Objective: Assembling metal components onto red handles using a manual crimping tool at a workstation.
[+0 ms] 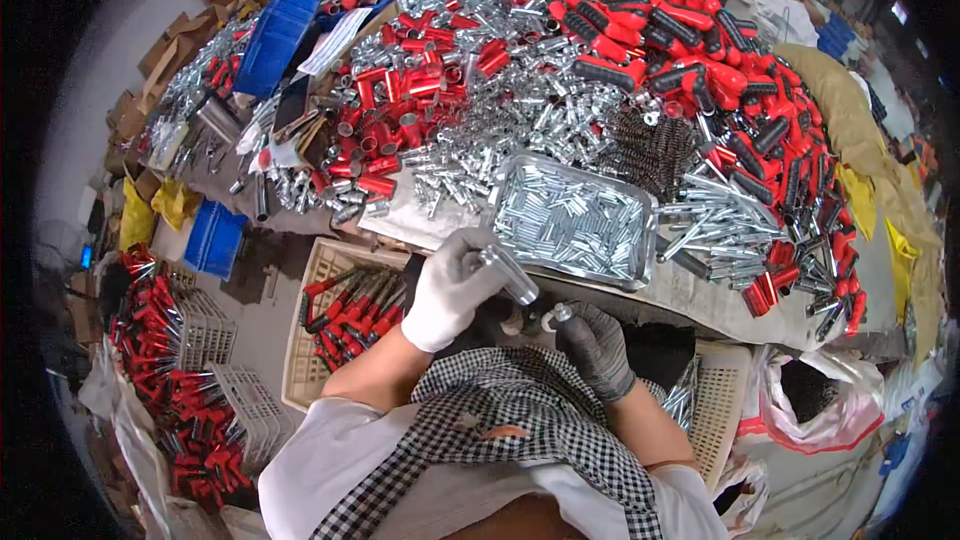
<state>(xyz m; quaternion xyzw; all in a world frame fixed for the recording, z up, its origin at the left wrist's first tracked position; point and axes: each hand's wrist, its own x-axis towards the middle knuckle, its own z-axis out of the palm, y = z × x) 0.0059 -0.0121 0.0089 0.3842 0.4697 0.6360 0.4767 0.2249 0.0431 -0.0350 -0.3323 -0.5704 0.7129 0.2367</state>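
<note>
My left hand [455, 285], in a white glove, is closed around a shiny silver metal tube [513, 278] that tilts down to the right. To its right, my right hand [597, 348], in a dark grey glove, grips a small metal part whose silver tip [562, 312] sticks up from the fingers; the rest of it is hidden. The tube and the tip are apart. Just beyond both hands, a metal tray [650, 240] holds many short silver pins [570, 215].
Silver fittings [540, 110], red sleeves [405, 90], dark springs [645, 150] and red-and-black handles [690, 30] are heaped on the table. Long rods [720, 215] lie right of the tray. A crate [300, 365] of red-handled tools stands at left, another crate [722, 390] at right. Blue bins [280, 35] sit far left.
</note>
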